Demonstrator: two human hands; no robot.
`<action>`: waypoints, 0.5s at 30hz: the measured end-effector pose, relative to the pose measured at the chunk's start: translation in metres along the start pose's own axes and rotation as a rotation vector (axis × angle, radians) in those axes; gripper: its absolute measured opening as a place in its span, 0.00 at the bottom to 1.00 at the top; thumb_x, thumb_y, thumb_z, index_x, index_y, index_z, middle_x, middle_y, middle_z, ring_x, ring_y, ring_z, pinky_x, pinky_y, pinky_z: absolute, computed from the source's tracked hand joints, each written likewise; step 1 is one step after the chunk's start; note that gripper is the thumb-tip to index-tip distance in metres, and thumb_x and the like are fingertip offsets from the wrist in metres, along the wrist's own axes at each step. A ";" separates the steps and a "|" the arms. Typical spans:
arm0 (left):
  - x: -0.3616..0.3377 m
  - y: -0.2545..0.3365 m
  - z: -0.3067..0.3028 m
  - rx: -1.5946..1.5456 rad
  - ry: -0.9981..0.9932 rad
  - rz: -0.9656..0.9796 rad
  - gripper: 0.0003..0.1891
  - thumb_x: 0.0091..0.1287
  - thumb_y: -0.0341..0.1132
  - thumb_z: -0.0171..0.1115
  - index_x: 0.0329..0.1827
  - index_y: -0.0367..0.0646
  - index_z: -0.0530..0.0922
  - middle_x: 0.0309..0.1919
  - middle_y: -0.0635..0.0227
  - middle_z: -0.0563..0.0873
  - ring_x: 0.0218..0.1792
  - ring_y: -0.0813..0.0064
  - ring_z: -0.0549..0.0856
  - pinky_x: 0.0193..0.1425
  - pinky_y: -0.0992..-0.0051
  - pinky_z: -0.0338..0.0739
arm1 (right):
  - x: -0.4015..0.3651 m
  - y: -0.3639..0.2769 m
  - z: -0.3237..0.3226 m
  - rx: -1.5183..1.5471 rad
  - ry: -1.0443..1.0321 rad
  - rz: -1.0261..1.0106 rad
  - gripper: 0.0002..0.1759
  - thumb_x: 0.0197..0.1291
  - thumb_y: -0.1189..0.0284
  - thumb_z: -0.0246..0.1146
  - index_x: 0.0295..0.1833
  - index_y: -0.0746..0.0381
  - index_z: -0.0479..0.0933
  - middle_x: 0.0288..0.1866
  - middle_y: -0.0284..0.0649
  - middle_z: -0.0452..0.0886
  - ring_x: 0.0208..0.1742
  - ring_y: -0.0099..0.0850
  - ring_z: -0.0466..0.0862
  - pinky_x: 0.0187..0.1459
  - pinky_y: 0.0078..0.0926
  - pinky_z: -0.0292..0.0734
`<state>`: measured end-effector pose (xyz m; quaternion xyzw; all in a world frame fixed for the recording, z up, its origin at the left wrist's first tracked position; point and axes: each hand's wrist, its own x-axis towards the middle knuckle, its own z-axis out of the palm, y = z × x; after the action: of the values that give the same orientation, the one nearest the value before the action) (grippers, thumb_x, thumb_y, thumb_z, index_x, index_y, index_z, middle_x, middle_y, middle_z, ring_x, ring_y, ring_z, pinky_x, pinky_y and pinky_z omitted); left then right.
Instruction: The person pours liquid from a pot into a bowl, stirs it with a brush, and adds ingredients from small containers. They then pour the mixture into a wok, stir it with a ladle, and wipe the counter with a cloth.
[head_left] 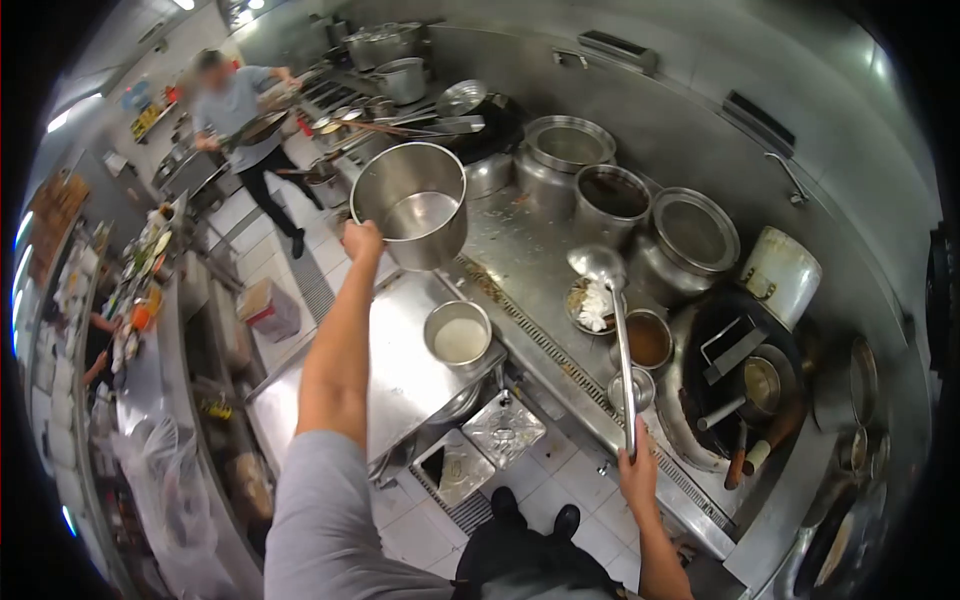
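My left hand grips the rim or side of a large steel pot, held tilted over the edge of the steel work surface. The pot's inner bottom shows and looks bare. My right hand is closed round the handle of a long metal ladle. The ladle's bowl is over the stove counter, beside a bowl of white stuff. Near it stand a container of brown liquid and a small metal bowl. A smaller pot of whitish liquid sits on the steel table.
Lidded and open pots line the back of the counter. At the right, a black wok holds a strainer and a pan. A person holds a wok at the upper left. A shelf unit with food runs along the left.
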<state>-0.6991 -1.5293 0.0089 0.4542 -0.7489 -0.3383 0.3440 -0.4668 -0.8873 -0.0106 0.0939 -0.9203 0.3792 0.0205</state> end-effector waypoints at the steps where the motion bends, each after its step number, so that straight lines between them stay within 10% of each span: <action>1: -0.004 0.004 0.045 -0.030 0.005 -0.067 0.16 0.61 0.39 0.56 0.44 0.34 0.77 0.36 0.50 0.86 0.30 0.52 0.87 0.49 0.58 0.81 | -0.012 -0.001 0.004 -0.018 0.019 0.017 0.39 0.57 0.81 0.62 0.75 0.57 0.59 0.44 0.55 0.81 0.36 0.47 0.82 0.38 0.37 0.76; 10: -0.125 0.073 0.181 -0.364 -0.218 -0.451 0.15 0.64 0.34 0.56 0.46 0.29 0.74 0.38 0.46 0.84 0.23 0.58 0.86 0.25 0.67 0.85 | -0.083 0.032 -0.012 0.038 -0.086 0.311 0.38 0.57 0.79 0.63 0.73 0.62 0.59 0.52 0.59 0.78 0.43 0.50 0.83 0.42 0.37 0.77; 12: -0.111 0.033 0.226 -0.380 -0.243 -0.453 0.18 0.66 0.39 0.55 0.49 0.30 0.73 0.38 0.49 0.84 0.25 0.58 0.86 0.29 0.65 0.85 | -0.089 0.035 -0.017 0.055 -0.110 0.279 0.38 0.57 0.80 0.63 0.73 0.63 0.59 0.57 0.60 0.76 0.49 0.53 0.82 0.45 0.37 0.78; 14: -0.104 0.014 0.228 -0.082 -0.589 -0.016 0.24 0.66 0.41 0.60 0.61 0.37 0.69 0.55 0.48 0.79 0.56 0.53 0.79 0.51 0.51 0.82 | -0.092 0.033 -0.018 0.046 -0.112 0.283 0.38 0.57 0.80 0.63 0.73 0.63 0.59 0.56 0.60 0.77 0.48 0.52 0.82 0.45 0.37 0.78; 15: -0.125 0.043 0.196 -0.547 -0.581 -0.613 0.29 0.66 0.47 0.60 0.65 0.43 0.65 0.58 0.53 0.76 0.61 0.57 0.73 0.60 0.53 0.74 | -0.092 0.030 -0.019 0.038 -0.107 0.276 0.38 0.57 0.80 0.63 0.73 0.63 0.59 0.55 0.59 0.78 0.48 0.52 0.83 0.45 0.36 0.78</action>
<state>-0.8364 -1.3616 -0.0864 0.4333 -0.5298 -0.7203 0.1125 -0.3830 -0.8384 -0.0278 -0.0133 -0.9169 0.3901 -0.0828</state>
